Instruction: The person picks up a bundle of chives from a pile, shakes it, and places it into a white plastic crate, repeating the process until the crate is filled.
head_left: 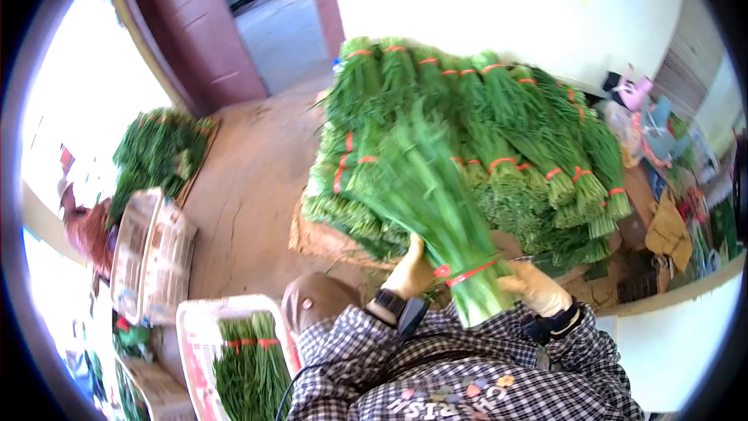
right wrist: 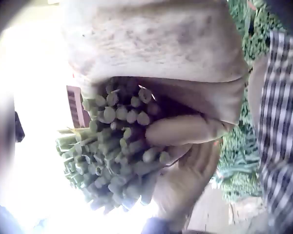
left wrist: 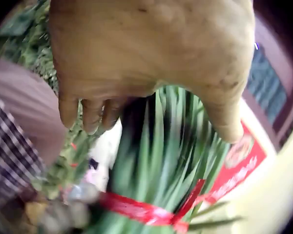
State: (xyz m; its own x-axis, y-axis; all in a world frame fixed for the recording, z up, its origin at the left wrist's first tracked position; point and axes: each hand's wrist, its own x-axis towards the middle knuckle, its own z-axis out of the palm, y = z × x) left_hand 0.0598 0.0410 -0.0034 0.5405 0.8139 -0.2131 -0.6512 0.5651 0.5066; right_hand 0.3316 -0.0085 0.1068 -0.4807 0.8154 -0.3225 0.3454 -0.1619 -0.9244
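The tied bundle of long green leaves [head_left: 436, 203] is held tilted between both grips, before the checked garment [head_left: 436, 374]. The left grip [head_left: 411, 267] is clamped on its side, leafward of the red tie [head_left: 473, 271]; the right grip [head_left: 538, 288] clamps it by the cut stalk ends [right wrist: 115, 151]. Stacked bundles [head_left: 506, 179] lie beyond.

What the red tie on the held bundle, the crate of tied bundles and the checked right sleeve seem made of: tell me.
Red tie: probably thin plastic ribbon, glossy and creased. Crate: likely moulded plastic, pale, with a smooth, rounded rim. Checked right sleeve: woven-looking cloth, matt and softly folded; cotton or synthetic, I can't tell.
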